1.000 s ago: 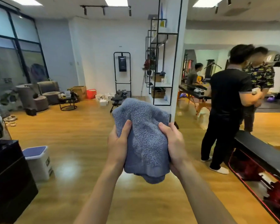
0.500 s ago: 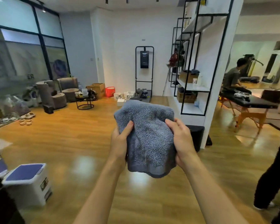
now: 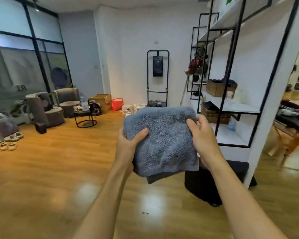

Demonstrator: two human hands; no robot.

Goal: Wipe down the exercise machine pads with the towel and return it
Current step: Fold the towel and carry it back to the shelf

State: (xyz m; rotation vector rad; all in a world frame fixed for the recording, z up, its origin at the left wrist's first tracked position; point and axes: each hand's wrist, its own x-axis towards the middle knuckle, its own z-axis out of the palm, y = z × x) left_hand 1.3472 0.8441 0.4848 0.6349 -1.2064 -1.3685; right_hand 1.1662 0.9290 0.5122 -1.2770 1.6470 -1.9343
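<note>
A folded grey-blue towel (image 3: 162,138) is held up in front of me at chest height, over the wooden floor. My left hand (image 3: 128,145) grips its left edge with the thumb on the front. My right hand (image 3: 203,135) pinches its upper right corner and supports the right side. A darker fold of the towel hangs below the bottom hem. No exercise machine pad is in view.
A white and black shelf unit (image 3: 231,107) stands close on the right, holding wicker baskets (image 3: 217,88). A black bag (image 3: 214,183) lies at its foot. Armchairs (image 3: 45,109), a round side table (image 3: 85,118), boxes and slippers line the left and far wall. A standing rack (image 3: 157,78) is ahead.
My view has swung left and moved closer to the shelf unit; the people and the black bench on the right have left the frame. Both hands still hold the towel the same way.
</note>
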